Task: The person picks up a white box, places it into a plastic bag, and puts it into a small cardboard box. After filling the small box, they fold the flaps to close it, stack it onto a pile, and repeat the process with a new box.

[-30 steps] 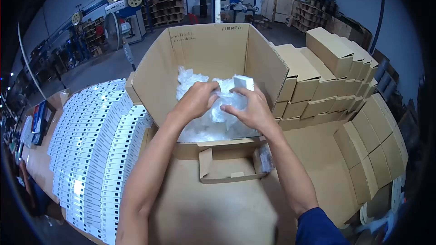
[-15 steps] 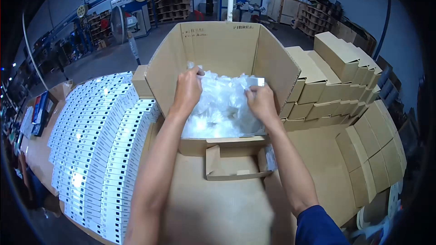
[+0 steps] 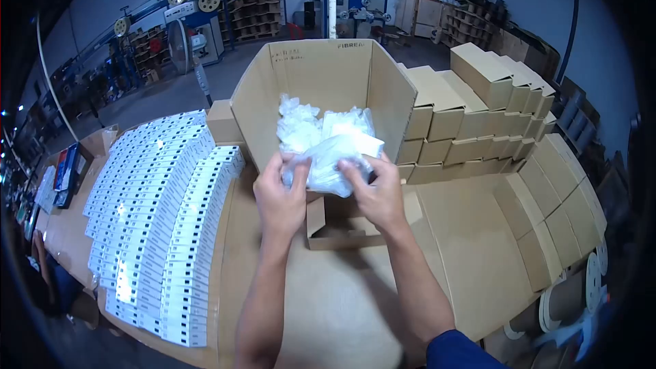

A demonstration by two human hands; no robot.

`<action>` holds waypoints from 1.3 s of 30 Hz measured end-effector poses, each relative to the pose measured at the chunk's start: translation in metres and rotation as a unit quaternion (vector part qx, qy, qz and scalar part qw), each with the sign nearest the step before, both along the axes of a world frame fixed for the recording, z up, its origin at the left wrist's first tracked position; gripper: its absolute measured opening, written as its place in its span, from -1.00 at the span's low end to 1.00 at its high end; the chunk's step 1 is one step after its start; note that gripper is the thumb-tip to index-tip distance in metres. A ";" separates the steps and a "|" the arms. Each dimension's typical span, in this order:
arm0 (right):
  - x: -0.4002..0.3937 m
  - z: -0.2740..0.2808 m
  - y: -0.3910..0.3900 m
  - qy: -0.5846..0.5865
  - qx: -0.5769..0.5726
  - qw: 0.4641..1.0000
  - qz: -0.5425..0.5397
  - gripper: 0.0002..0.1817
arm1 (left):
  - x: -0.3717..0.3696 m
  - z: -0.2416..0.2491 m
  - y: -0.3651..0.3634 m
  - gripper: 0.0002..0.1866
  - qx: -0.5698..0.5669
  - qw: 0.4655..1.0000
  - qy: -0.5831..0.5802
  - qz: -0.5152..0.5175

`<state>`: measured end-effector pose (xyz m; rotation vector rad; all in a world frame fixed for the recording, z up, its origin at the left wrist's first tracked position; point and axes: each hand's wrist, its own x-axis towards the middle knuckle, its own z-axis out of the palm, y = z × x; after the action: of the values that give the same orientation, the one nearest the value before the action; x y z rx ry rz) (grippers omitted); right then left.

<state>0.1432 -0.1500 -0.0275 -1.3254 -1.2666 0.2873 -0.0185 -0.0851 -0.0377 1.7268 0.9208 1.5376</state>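
A crumpled clear plastic bag (image 3: 326, 172) is stretched between my two hands, in front of the large open carton. My left hand (image 3: 279, 198) grips its left end with thumb and fingers. On the other side, my right hand (image 3: 377, 195) pinches it with the thumb on top; a flat white piece shows by those fingers. Behind them, more bunched plastic bags (image 3: 298, 125) lie inside the large cardboard carton (image 3: 321, 72). Just below my hands stands a small open cardboard box (image 3: 345, 240), partly hidden by the bag and my right hand.
Long rows of white boxes (image 3: 147, 212) cover the left of the table. Brown cardboard boxes (image 3: 471, 123) are stacked at the right, with more brown boxes (image 3: 560, 212) along the right edge. A white pole (image 3: 333, 0) rises behind the carton.
Both hands have come out of the large carton toward me, bringing a plastic bag with them. They have moved closer together, above the small box. The view has shifted slightly.
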 end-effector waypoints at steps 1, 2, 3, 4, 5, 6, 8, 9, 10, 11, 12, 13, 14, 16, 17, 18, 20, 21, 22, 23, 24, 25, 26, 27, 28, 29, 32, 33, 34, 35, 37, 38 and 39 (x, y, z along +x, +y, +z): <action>0.000 -0.004 -0.010 0.050 -0.006 0.999 0.001 -0.68 | -0.008 -0.006 -0.019 -0.80 -0.059 0.997 -0.032 -0.049; -0.001 -0.008 -0.022 0.113 0.000 0.993 0.034 -0.72 | -0.017 -0.010 -0.039 -0.78 -0.117 0.986 -0.064 -0.096; 0.003 -0.016 -0.034 0.096 -0.034 0.994 0.046 -0.68 | -0.024 -0.016 -0.057 -0.75 -0.176 0.969 -0.095 -0.143; -0.005 -0.019 -0.049 0.139 -0.021 0.988 0.058 -0.64 | -0.028 -0.023 -0.071 -0.72 -0.189 0.963 -0.111 -0.157; -0.012 -0.022 -0.064 0.182 -0.010 0.981 0.069 -0.60 | -0.030 -0.032 -0.086 -0.68 -0.203 0.956 -0.128 -0.170; -0.015 -0.029 -0.076 0.171 -0.021 0.983 0.066 -0.59 | -0.032 -0.039 -0.099 -0.65 -0.218 0.948 -0.146 -0.183; -0.014 -0.040 -0.098 0.147 -0.039 0.987 0.059 -0.55 | -0.040 -0.048 -0.123 -0.65 -0.229 0.946 -0.129 -0.187; -0.015 -0.043 -0.108 0.155 -0.050 0.985 0.062 -0.55 | -0.043 -0.052 -0.133 -0.65 -0.236 0.945 -0.119 -0.191; -0.017 -0.045 -0.120 0.164 -0.064 0.982 0.066 -0.55 | -0.045 -0.055 -0.142 -0.65 -0.245 0.941 -0.116 -0.201; -0.019 -0.049 -0.132 0.174 -0.077 0.979 0.069 -0.55 | -0.046 -0.057 -0.153 -0.65 -0.249 0.948 -0.096 -0.175; -0.022 -0.056 -0.141 0.195 -0.066 0.975 0.079 -0.61 | -0.047 -0.057 -0.162 -0.65 -0.252 0.953 -0.074 -0.149; -0.024 -0.059 -0.152 0.174 -0.088 0.976 0.094 -0.64 | -0.048 -0.058 -0.170 -0.64 -0.252 0.959 -0.052 -0.121; -0.024 -0.058 -0.166 0.153 -0.110 0.976 0.111 -0.66 | -0.052 -0.063 -0.175 -0.64 -0.240 0.966 -0.010 -0.098; -0.020 -0.068 -0.186 0.143 -0.166 0.966 0.140 -0.73 | -0.059 -0.072 -0.182 -0.62 -0.213 0.973 0.074 -0.055; -0.020 -0.076 -0.195 0.135 -0.158 0.971 0.122 -0.73 | -0.062 -0.073 -0.187 -0.62 -0.224 0.969 0.081 -0.060; -0.021 -0.083 -0.201 0.126 -0.149 0.975 0.104 -0.72 | -0.065 -0.066 -0.190 -0.62 -0.234 0.966 0.089 -0.064; -0.025 -0.088 -0.210 0.124 -0.132 0.980 0.078 -0.72 | -0.070 -0.060 -0.191 -0.65 -0.213 0.971 0.098 -0.043; -0.028 -0.089 -0.214 0.131 -0.126 0.981 0.069 -0.72 | -0.073 -0.060 -0.192 -0.68 -0.184 0.978 0.098 -0.019; -0.030 -0.089 -0.217 0.138 -0.119 0.982 0.058 -0.72 | -0.073 -0.059 -0.193 -0.71 -0.153 0.983 0.098 0.004; -0.032 -0.088 -0.219 0.116 -0.134 0.983 0.041 -0.72 | -0.073 -0.059 -0.197 -0.74 -0.071 0.991 0.117 0.015; -0.034 -0.088 -0.223 0.096 -0.150 0.984 0.023 -0.71 | -0.073 -0.060 -0.206 -0.78 0.011 0.991 0.135 0.024; -0.037 -0.087 -0.226 0.076 -0.166 0.983 0.006 -0.70 | -0.074 -0.057 -0.216 -0.81 0.092 0.984 0.152 0.033; -0.039 -0.084 -0.227 0.056 -0.153 0.987 0.001 -0.71 | -0.075 -0.048 -0.229 -0.99 0.095 0.980 0.171 -0.036; -0.042 -0.082 -0.228 0.035 -0.140 0.990 -0.003 -0.71 | -0.067 -0.045 -0.231 -0.96 0.111 0.977 0.177 -0.039; -0.046 -0.081 -0.230 0.017 -0.128 0.992 -0.004 -0.72 | -0.058 -0.043 -0.234 -0.92 0.125 0.974 0.184 -0.042; -0.048 -0.080 -0.230 0.024 -0.126 0.992 0.005 -0.73 | -0.051 -0.043 -0.236 -0.88 0.139 0.971 0.191 -0.044; -0.052 -0.082 -0.232 0.039 -0.106 0.993 0.029 -0.75 | -0.047 -0.055 -0.235 -0.80 0.064 0.969 0.234 -0.050; -0.052 -0.085 -0.230 0.040 -0.089 0.995 0.034 -0.75 | -0.046 -0.057 -0.232 -0.80 0.049 0.967 0.242 -0.062; -0.051 -0.088 -0.230 0.043 -0.073 0.996 0.039 -0.76 | -0.047 -0.061 -0.228 -0.81 0.040 0.965 0.241 -0.091; -0.048 -0.092 -0.230 0.042 -0.083 0.994 0.050 -0.76 | -0.049 -0.065 -0.224 -0.82 0.030 0.963 0.241 -0.119; -0.040 -0.097 -0.231 0.040 -0.103 0.991 0.074 -0.77 | -0.049 -0.075 -0.220 -0.85 0.027 0.960 0.232 -0.152; -0.038 -0.096 -0.231 0.055 -0.118 0.988 0.081 -0.76 | -0.047 -0.079 -0.216 -0.87 0.038 0.961 0.224 -0.156; -0.036 -0.093 -0.232 0.071 -0.133 0.985 0.087 -0.75 | -0.046 -0.079 -0.214 -0.88 0.048 0.962 0.216 -0.160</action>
<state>0.1068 -0.3820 -0.1209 -1.3923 -1.2559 0.6837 -0.0644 -0.2993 -0.1170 2.2097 0.7263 1.0291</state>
